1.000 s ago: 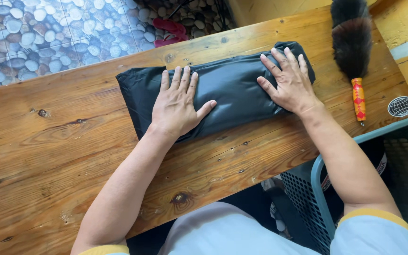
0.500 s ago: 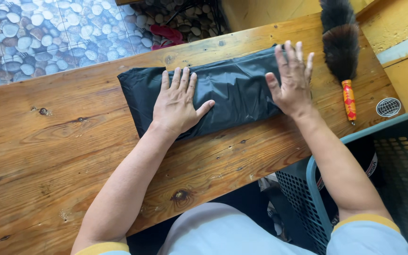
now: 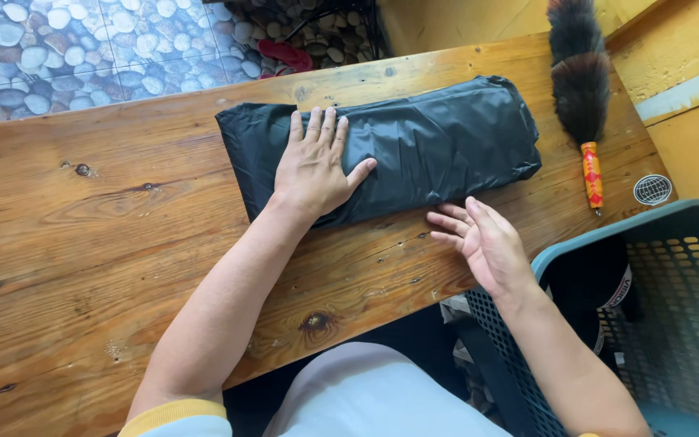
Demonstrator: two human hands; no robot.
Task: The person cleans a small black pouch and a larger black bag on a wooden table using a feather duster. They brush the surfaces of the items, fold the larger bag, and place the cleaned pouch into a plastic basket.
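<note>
A folded black garment (image 3: 414, 146), smooth and slightly shiny, lies as a long flat bundle across the upper middle of the frame on a wooden desk (image 3: 82, 267) with knots and strong grain. The left hand (image 3: 315, 166) rests palm down on the left part of the bundle, fingers spread and flat, the thumb pointing toward the right. The right hand (image 3: 483, 243) is off the cloth, just below the bundle's lower edge at centre right; it is open and holds nothing, fingers loosely extended toward the left, close to the desk surface and near the garment's edge, though whether the fingertips touch the wood cannot be told.

At the upper right a feather duster (image 3: 580, 89) with dark brown plumes and an orange patterned handle lies on the desk, just beside the right end of the bundle. A small round metal disc (image 3: 652, 189) sits near the handle's tip. A teal plastic laundry basket (image 3: 689, 243) with a perforated wall stands at the lower right. A pebble-patterned floor (image 3: 58, 48) fills the upper left.
</note>
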